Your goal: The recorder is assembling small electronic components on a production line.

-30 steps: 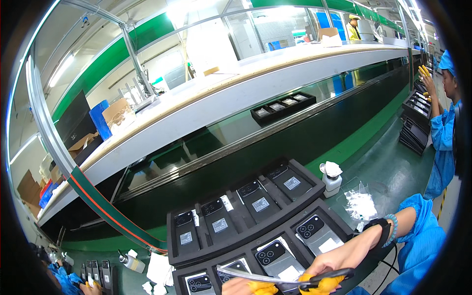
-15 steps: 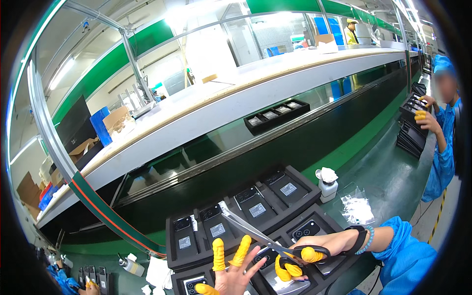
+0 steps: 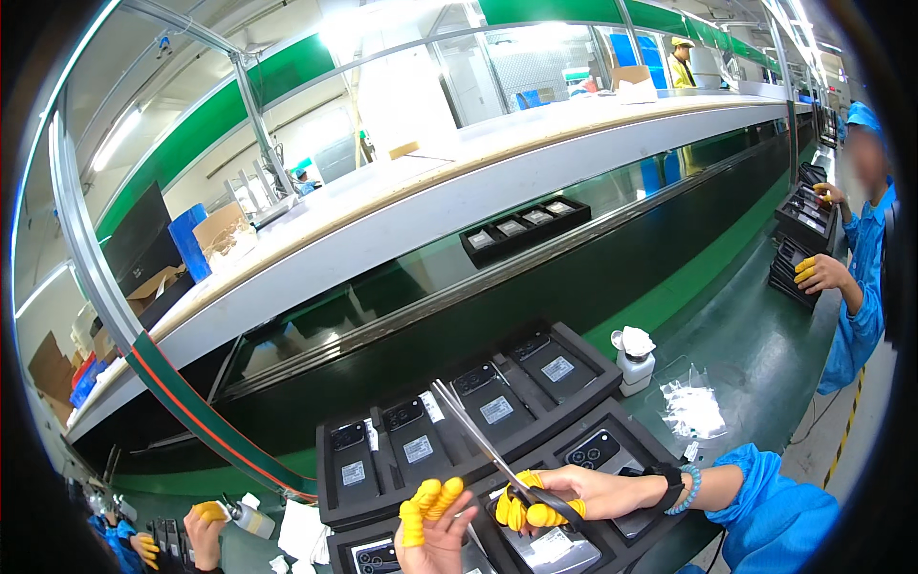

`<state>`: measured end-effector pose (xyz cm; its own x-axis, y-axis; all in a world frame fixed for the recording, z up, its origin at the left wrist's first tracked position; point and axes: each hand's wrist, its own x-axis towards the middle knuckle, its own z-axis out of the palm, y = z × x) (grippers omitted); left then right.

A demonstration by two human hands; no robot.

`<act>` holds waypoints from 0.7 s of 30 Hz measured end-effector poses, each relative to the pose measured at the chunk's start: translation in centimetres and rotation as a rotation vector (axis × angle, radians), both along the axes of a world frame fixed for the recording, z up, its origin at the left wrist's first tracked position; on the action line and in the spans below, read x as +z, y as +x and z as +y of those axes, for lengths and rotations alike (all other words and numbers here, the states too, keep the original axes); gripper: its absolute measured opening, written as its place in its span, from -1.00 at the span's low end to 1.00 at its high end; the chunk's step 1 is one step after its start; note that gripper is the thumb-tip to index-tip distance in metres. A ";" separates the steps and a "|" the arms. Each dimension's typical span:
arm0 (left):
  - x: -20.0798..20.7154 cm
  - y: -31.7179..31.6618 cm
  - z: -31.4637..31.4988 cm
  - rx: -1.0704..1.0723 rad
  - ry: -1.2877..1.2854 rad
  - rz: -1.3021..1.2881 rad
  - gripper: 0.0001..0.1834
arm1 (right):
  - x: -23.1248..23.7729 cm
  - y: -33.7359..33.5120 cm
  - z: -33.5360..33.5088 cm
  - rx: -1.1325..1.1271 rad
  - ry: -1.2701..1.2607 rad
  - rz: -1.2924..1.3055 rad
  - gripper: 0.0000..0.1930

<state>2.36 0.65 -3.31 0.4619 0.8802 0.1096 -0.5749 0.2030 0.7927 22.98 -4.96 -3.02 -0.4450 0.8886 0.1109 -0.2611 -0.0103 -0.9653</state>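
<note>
Head view. Right hand (image 3: 574, 496): yellow-covered fingers closed round the black handles of a pair of scissors (image 3: 473, 430). Blades lie close together, aimed away from the surface's near edge and to the left, with the tips over the rear tray (image 3: 602, 371). Left hand (image 3: 440, 540): palm up, fingers loosely bent and parted, several in yellow covers; nothing seen in its hold. Both hands are above the front tray (image 3: 639, 435), which sits at the near edge of the surface (image 3: 746, 335).

Rear tray is black, with four dark phones (image 3: 418, 430) in separate compartments, each bearing a white label. Front tray also carries phones, partly hidden by the hands; camera clusters show on some.

Right of the trays: white bottle (image 3: 636, 373) topped with white material, then a clear bag (image 3: 693, 411) of white pieces. Left of them: white sheets (image 3: 306, 531) and a second bottle (image 3: 253, 518), tilted.

Beyond the surface's far edge, a dark tray (image 3: 492, 256) rests on the belt (image 3: 402, 277). Farther along the near edge at right, a co-worker's hand (image 3: 822, 275) is at stacked black trays (image 3: 786, 263).
</note>
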 end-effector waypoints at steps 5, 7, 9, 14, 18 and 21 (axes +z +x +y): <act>-1.1 -0.5 0.2 0.118 0.025 0.062 -0.67 | 0.2 -0.8 0.1 -0.010 -0.015 -0.029 -0.74; -0.7 -0.4 -0.1 0.151 0.113 0.050 -0.75 | 0.5 -1.0 0.0 0.017 -0.072 -0.054 -0.72; -0.5 -0.3 0.0 0.157 0.108 0.098 -0.73 | -0.4 -1.0 0.0 0.012 -0.064 -0.026 -0.69; -0.7 -0.2 0.1 0.126 0.136 0.246 -0.65 | -0.7 -1.1 0.0 -0.082 0.036 -0.139 -0.63; -1.6 -0.9 0.3 0.067 0.300 0.377 -0.65 | -0.8 -1.2 -0.2 -0.130 0.120 -0.193 -0.65; -5.6 -1.3 3.7 0.126 0.139 0.297 -0.50 | -0.2 -1.4 -0.5 -0.149 0.175 -0.278 -0.65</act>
<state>1.06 4.32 -8.92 0.3804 0.9183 0.1092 -0.3283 0.0237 0.9443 21.59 -5.42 -3.24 -0.3464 0.9243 0.1600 0.0251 0.1797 -0.9834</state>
